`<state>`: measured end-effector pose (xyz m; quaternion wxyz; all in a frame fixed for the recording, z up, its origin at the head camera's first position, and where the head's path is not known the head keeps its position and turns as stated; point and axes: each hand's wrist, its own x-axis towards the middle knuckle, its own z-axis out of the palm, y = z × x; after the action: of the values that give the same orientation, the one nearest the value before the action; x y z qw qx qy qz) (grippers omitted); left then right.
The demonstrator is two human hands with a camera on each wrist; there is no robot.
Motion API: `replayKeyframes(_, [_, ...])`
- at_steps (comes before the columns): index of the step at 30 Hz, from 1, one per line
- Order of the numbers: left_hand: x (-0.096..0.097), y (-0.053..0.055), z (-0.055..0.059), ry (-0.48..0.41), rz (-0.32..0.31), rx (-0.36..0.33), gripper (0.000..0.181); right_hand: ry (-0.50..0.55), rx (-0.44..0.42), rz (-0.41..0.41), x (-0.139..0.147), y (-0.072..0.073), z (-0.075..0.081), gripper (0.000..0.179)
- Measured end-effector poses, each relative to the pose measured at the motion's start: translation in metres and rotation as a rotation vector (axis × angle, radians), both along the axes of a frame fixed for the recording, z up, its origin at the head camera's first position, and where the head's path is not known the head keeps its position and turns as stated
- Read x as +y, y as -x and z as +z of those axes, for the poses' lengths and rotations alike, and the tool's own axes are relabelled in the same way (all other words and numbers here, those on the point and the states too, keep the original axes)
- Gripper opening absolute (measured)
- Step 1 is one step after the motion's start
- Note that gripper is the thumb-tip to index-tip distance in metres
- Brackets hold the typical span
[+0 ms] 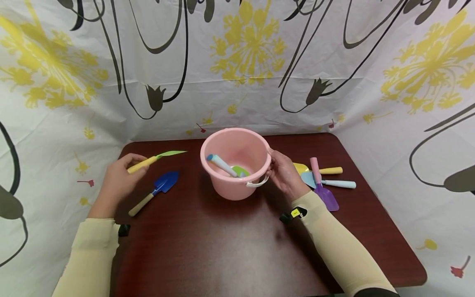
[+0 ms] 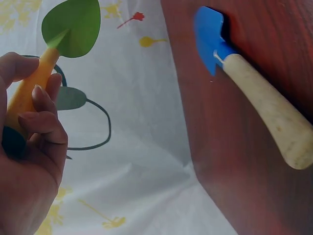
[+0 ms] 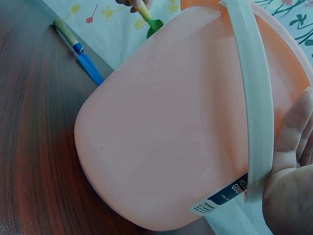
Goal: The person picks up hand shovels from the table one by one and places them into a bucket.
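Note:
My left hand [image 1: 119,181] grips the yellow handle of a small green trowel [image 1: 142,165], held up at the table's left side with its leaf-shaped blade pointing right. In the left wrist view the fingers curl round that handle [image 2: 29,93]. My right hand [image 1: 285,172] holds a pink bucket [image 1: 231,187] at the right side of its rim, by the white bail handle [image 1: 257,183]. The bucket tilts toward me. Inside it lies a trowel with a pale blue handle [image 1: 222,165] and a green blade. A blue trowel [image 1: 165,181] with a wooden handle lies below the left hand.
Right of the bucket, several tools lie overlapping on the dark red table [image 1: 222,247]: a yellow one [image 1: 330,170], a light blue one [image 1: 339,184] and a purple shovel [image 1: 326,198] with a pink handle. A patterned white cloth [image 1: 222,103] hangs around the table's back and sides.

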<state>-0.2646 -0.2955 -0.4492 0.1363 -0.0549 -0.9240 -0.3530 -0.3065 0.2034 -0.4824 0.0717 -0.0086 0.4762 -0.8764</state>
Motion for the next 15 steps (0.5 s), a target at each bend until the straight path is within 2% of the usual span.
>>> replayKeyframes(8, [0.009,0.001,0.013,-0.005,-0.002,0.02,0.028,-0.009,0.001,-0.001,0.0,0.0,0.0,0.033])
replayKeyframes(15, [0.016,0.003,0.026,-0.031,-0.043,0.069,0.027,-0.001,0.001,0.007,0.0,0.001,0.0,0.036])
